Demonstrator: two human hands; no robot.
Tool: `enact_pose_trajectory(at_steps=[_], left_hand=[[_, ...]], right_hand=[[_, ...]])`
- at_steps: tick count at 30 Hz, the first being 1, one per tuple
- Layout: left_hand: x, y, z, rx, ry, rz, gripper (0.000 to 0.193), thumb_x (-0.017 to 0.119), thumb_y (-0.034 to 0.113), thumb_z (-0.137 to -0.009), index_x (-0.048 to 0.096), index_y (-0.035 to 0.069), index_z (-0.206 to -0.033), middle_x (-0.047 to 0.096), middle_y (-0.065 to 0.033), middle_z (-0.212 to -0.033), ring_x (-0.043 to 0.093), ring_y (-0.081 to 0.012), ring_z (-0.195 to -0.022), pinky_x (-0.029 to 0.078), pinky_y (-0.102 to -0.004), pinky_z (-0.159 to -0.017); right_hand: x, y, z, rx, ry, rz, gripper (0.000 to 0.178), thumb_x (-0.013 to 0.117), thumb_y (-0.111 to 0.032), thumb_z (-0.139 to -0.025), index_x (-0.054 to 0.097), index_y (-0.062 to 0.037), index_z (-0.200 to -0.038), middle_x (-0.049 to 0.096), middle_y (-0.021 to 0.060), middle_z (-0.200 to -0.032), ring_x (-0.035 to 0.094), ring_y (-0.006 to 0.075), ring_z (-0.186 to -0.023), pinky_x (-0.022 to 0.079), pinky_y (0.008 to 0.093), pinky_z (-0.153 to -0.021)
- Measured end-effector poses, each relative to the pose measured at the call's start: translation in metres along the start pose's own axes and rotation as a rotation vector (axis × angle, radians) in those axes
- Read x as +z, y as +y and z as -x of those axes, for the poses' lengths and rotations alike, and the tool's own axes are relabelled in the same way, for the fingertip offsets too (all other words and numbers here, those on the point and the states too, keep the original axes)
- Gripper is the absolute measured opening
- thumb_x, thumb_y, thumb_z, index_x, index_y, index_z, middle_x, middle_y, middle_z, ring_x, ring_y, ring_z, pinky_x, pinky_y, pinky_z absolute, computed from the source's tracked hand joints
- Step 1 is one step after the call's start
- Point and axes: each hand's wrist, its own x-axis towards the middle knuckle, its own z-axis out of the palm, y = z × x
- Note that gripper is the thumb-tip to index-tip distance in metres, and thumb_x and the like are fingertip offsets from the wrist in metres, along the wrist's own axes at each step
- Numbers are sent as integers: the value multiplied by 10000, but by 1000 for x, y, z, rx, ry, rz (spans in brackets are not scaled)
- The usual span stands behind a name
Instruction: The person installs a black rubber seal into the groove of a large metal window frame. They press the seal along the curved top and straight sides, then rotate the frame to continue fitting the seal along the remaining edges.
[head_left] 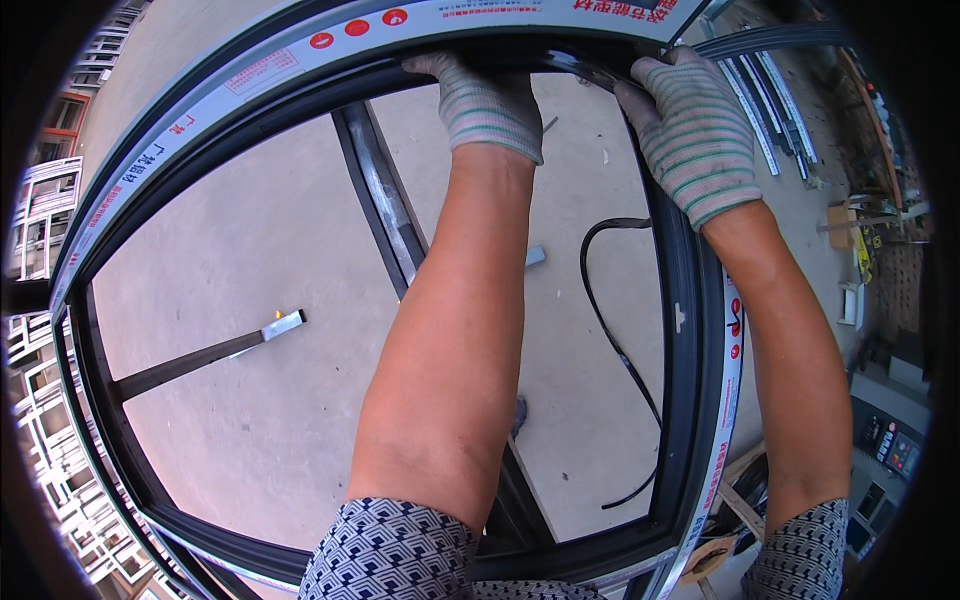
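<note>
Black frame spans the scene, the gloved left hand curled at its far bar, a thin black strip curving beside its right bar, the gloved right hand bent over its far right corner, though what either pinches I cannot tell.

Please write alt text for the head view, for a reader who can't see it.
A left hand and right hand, both in striped gloves, touch the far side of a large black window frame, the right at its far right corner. A thin black strip curls inside its outline; white frames stand at far left.
</note>
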Motion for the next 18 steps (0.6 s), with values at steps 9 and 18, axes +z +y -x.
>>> enact_pose_trajectory(at_steps=[9,18], left_hand=[[-3,5,0,-11,42,-82,959,238,817,-954,185,142,-1632,175,-63,-1714,115,-306,-1578,10,-396,-1302],[5,1,1,5,28,-54,951,235,816,-961,188,141,-1630,189,-67,-1710,131,-302,-1577,15,-382,-1309]], right_hand=[[-17,50,36,310,-132,-417,597,679,-563,-947,693,-9,-1169,693,159,-1066,680,250,-997,569,366,-867],[-47,108,73,399,-547,-727,527,648,-552,-978,707,-51,-1133,655,44,-880,605,138,-899,494,316,-883]])
